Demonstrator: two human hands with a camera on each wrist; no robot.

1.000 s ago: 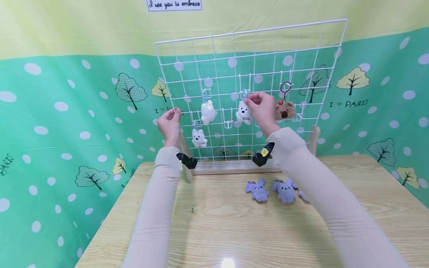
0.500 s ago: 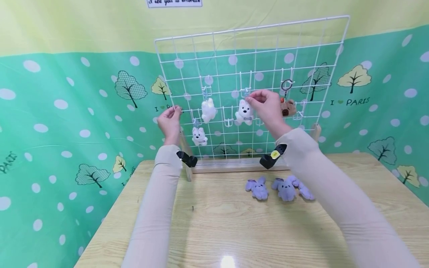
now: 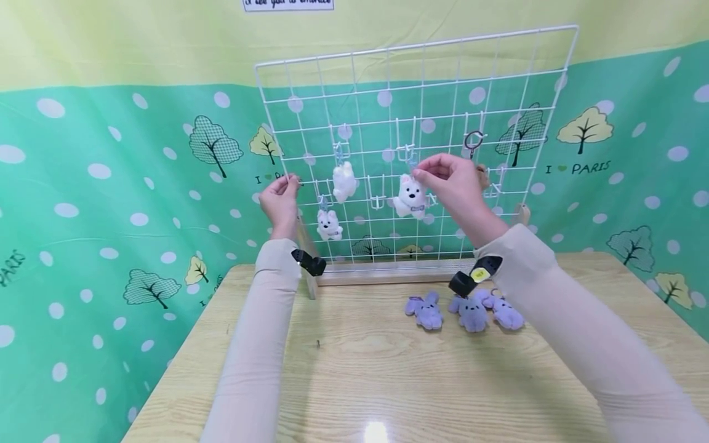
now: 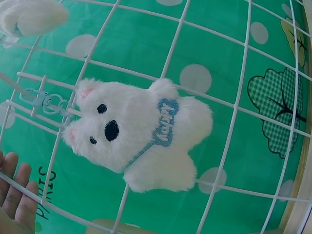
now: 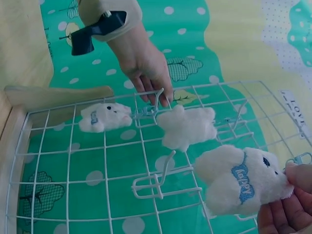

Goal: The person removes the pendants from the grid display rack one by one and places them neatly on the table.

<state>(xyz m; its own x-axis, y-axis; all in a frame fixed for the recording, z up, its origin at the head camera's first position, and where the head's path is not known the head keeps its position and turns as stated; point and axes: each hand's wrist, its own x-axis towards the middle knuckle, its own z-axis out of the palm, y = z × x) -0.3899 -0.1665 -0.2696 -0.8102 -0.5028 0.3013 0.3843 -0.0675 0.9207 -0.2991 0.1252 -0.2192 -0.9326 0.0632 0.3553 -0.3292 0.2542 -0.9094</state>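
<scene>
White plush dog [image 3: 412, 198] in right hand [image 3: 455, 183] near wire grid [image 3: 423, 46]

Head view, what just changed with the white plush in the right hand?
The white plush moved down and slightly right with the right hand, which kept hold of it; its clip now seems off its hook. The left hand stayed on the wire grid; the purple toys stayed put.

You are at what looks like a small curtained booth staged like a gift-shop display: in your head view, tree-and-dot "PARIS" fabric [image 3: 160, 147] spans 9 over to 3 o'clock, a white wire grid [image 3: 423, 45] bears plush keychains [image 3: 344, 183] toward 1, a wood-grain table [image 3: 354, 369] at 6.
</scene>
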